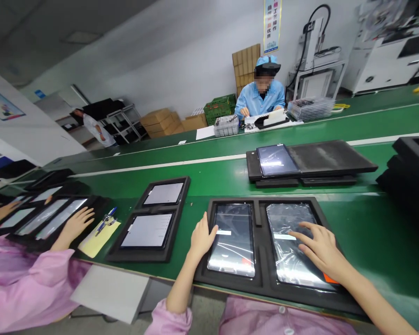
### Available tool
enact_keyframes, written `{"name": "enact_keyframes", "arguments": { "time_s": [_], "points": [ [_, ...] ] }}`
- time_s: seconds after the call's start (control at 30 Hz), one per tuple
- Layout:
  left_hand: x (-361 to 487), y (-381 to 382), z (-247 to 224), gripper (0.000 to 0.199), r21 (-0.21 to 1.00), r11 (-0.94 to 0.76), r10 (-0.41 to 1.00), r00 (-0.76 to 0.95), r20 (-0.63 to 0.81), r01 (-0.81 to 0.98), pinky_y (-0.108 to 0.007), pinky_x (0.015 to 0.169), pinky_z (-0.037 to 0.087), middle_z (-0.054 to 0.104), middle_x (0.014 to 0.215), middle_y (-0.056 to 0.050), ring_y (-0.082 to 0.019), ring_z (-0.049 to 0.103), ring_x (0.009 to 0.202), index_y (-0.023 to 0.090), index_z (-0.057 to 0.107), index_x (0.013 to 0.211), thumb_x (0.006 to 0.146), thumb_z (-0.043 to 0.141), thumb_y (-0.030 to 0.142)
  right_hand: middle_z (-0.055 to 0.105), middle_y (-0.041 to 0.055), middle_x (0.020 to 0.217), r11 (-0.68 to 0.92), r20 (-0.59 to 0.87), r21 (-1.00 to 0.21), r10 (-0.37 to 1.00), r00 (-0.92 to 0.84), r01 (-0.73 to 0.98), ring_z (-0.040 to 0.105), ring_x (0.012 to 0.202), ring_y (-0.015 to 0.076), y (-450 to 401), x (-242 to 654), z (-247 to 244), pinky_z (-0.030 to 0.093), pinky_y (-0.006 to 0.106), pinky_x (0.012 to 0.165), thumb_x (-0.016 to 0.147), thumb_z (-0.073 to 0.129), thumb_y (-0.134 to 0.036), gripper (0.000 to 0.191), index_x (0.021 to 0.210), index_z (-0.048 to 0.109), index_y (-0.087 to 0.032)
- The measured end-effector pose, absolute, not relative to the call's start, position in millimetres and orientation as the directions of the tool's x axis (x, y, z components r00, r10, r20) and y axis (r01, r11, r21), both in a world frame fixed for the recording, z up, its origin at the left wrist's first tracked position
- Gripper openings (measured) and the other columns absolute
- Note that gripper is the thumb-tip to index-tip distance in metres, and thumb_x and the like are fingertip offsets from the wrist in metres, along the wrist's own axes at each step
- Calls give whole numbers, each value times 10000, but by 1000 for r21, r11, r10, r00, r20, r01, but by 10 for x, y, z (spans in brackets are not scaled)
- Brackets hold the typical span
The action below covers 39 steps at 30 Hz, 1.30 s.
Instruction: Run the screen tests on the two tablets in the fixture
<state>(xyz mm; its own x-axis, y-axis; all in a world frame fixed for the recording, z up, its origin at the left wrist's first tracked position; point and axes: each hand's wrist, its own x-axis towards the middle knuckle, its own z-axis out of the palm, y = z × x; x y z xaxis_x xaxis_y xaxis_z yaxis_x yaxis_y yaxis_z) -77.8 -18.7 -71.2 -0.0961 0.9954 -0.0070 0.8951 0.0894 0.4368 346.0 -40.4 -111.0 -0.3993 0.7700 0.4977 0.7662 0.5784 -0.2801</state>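
A black foam tray (pixel 259 253) lies before me with two tablets side by side in its recesses. The left tablet (pixel 231 251) is lit, with a small white box on its dark screen. Clear, wrinkled film covers the right tablet (pixel 289 260), which shows a similar white box. My left hand (pixel 201 238) rests at the tray's left edge, fingers extended and thumb over the left tablet's side. Over the right tablet, my right hand (pixel 321 249) has its fingers spread, with one fingertip at the white box; whether it touches the glass, I cannot tell. Neither hand holds anything.
Left of my tray stands another foam tray (pixel 125 253) with two lit tablets. Beyond are a yellow paper (pixel 97 242) with pens and a co-worker's hand (pixel 77 225). A tablet (pixel 277 160) sits on stacked foam (pixel 331 158) ahead. Dark trays (pixel 408 186) rise at right.
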Motion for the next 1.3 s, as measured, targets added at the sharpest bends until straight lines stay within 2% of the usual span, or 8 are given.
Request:
{"name": "enact_keyframes", "arguments": {
  "time_s": [0.13,0.3,0.43,0.67,0.87,1.1,1.2,1.3],
  "points": [
    [-660,78,-459,635,406,39,991,-87,100,913,-488,1123,409,512,1459,-240,-353,502,1360,70,386,1494,993,364,460,522,137,1324,606,473,-227,753,-457,763,485,1167,356,-392,3457,-1118,418,571,922,1057,341,-427,404,1265,683,-372],
    [-144,465,-317,394,400,-269,963,235,132,876,-341,988,520,724,1158,-65,-214,667,1073,215,599,1329,986,417,282,513,131,1338,594,401,-208,776,-486,777,468,1183,360,-384,3424,-1071,389,580,962,1044,382,-448,377,1209,713,-375],
    [193,531,-426,373,337,-399,917,365,162,853,-397,1013,503,720,1200,-67,-237,633,1102,222,628,1298,959,475,230,511,137,1346,578,456,-160,762,-459,800,450,1209,356,-260,3446,-981,346,590,1001,1040,385,-418,360,1178,708,-338],
    [132,486,-537,388,259,-413,906,366,210,873,-500,1131,367,673,1302,-102,-270,550,1244,197,590,1339,968,499,262,574,126,1230,421,465,-326,851,-244,847,479,1185,320,458,3519,-942,369,534,1001,1039,328,-404,385,1131,677,-272],
    [105,451,-446,306,256,-435,897,392,205,863,-472,1050,388,759,968,-46,-231,628,993,231,674,1196,988,461,302,568,134,1236,349,435,-367,884,-173,862,472,1186,323,606,3471,-1053,398,525,985,1043,307,-389,424,1235,669,-277],
    [66,502,-457,351,282,-440,896,397,197,852,-537,1152,295,683,1290,-91,-264,568,1231,210,606,1265,952,482,309,530,134,1306,332,385,-365,904,-184,870,431,1213,368,565,3470,-1046,370,573,1009,1029,381,-408,411,1130,770,-318],
    [50,510,-449,296,290,-440,896,395,204,850,-505,1126,333,747,1101,-70,-242,634,1084,213,615,1194,947,486,312,556,99,1279,346,380,-399,905,-190,849,464,1202,326,589,3506,-1040,388,525,1023,1045,329,-380,471,1001,795,-324],
    [27,499,-429,273,288,-427,900,369,233,857,-481,1027,399,745,870,-52,-247,644,951,199,624,1147,955,468,314,572,107,1225,327,382,-440,911,-155,837,496,1159,305,609,3537,-1052,422,495,998,1057,270,-366,496,1159,754,-328]
  ]
}}
